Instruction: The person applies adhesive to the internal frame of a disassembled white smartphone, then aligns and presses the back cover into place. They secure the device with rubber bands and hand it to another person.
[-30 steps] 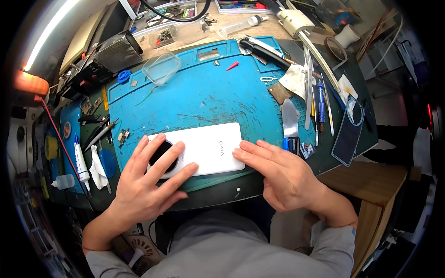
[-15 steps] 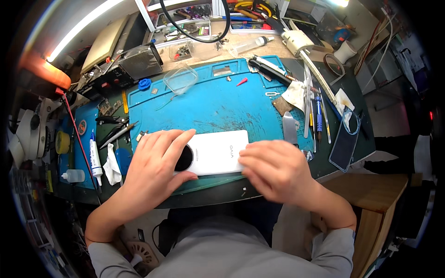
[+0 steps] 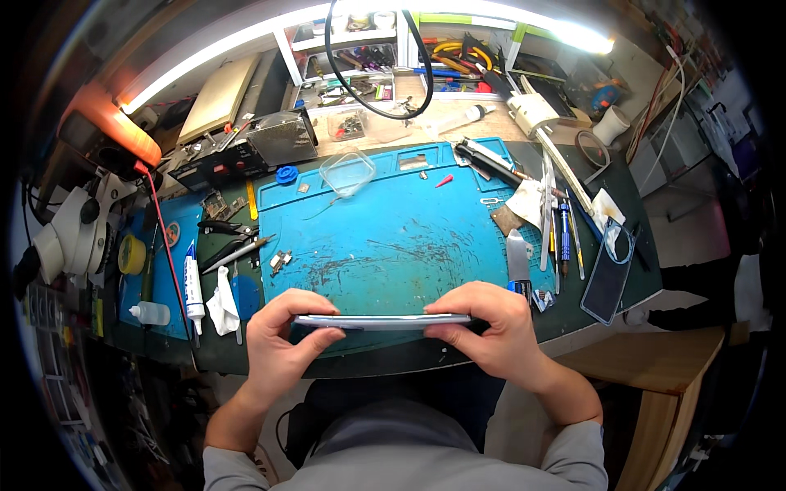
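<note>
The white smartphone (image 3: 383, 321) no longer lies flat under the palms as it did a second ago: it is now raised on edge, seen as a thin silver-white strip, held just above the near rim of the blue work mat (image 3: 385, 237). The left hand (image 3: 282, 344) grasps its left end, thumb below and fingers curled over the top; the right hand (image 3: 491, 331) grips the right end the same way. With the phone turned up like this, its side seam faces the camera, so the work now seems to be on the edge rather than on the back panel.

The middle of the mat beyond the phone is mostly bare, which leaves room to lay the phone down or push it forward. The sides are tighter. To the right lie a metal spatula (image 3: 517, 254), a row of screwdrivers (image 3: 561, 229) and a dark glass panel (image 3: 607, 274) near the edge of the desk (image 3: 565, 315). To the left sit a crumpled white cloth (image 3: 221, 301), a white glue tube (image 3: 193, 286) and tweezers (image 3: 237, 252). A small clear plastic tray (image 3: 348, 170) rests at the far rim of the mat.
</note>
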`<action>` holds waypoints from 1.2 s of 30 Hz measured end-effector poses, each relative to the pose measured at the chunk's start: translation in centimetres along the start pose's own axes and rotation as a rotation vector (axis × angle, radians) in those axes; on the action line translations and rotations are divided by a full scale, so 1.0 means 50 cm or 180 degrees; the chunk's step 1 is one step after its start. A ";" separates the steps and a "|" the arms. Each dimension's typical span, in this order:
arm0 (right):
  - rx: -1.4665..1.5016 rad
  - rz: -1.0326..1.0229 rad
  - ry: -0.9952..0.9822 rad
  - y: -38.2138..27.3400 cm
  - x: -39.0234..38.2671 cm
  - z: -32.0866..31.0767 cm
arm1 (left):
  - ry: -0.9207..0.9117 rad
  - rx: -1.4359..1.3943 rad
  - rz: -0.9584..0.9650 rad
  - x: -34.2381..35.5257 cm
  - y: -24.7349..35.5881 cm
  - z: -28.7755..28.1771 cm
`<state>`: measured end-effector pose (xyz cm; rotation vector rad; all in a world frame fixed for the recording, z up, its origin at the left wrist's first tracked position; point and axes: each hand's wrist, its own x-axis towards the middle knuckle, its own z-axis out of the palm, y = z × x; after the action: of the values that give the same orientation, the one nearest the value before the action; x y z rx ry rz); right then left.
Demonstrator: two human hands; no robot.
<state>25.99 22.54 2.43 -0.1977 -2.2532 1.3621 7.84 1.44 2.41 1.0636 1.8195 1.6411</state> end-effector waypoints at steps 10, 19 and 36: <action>0.0278 0.0033 0.0104 0.006 -0.015 0.007 | 0.0079 -0.0637 0.0014 -0.012 -0.025 0.004; 0.0293 -0.0022 0.0090 0.004 -0.022 0.010 | 0.0194 -0.0689 0.0038 -0.017 -0.024 0.011; 0.0520 0.0367 0.0105 0.003 -0.027 0.005 | 0.0195 -0.1196 -0.0451 -0.012 -0.007 0.022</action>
<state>27.00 21.93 1.76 -0.2951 -2.1197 1.5831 8.97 1.64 1.79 0.7115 1.5006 1.8486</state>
